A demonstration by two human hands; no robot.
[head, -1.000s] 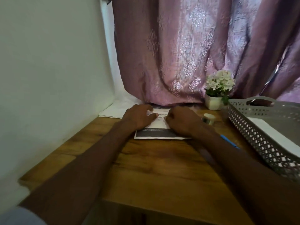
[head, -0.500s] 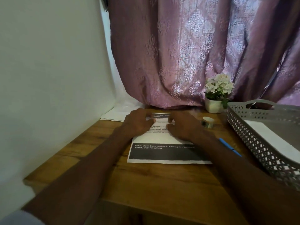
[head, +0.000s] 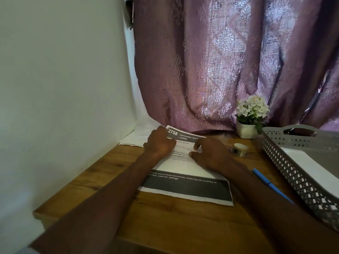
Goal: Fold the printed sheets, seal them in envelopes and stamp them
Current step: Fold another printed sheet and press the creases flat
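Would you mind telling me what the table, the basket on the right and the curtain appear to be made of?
The table looks like wood or wood-look laminate: warm brown grain streaks, a smooth, slightly glossy top. The basket seems to be moulded grey plastic, matte, its wall pierced with a regular lattice. The curtain is woven mauve fabric hanging in soft folds, with a shiny damask-like pattern; the fibre cannot be told.

Printed sheet [head: 185, 178] lies face up on worktop [head: 165, 222], white with dark band along near edge, small text mid-page. Far edge curled upward, header "2758" showing; rest seems flat, creases hard to tell.
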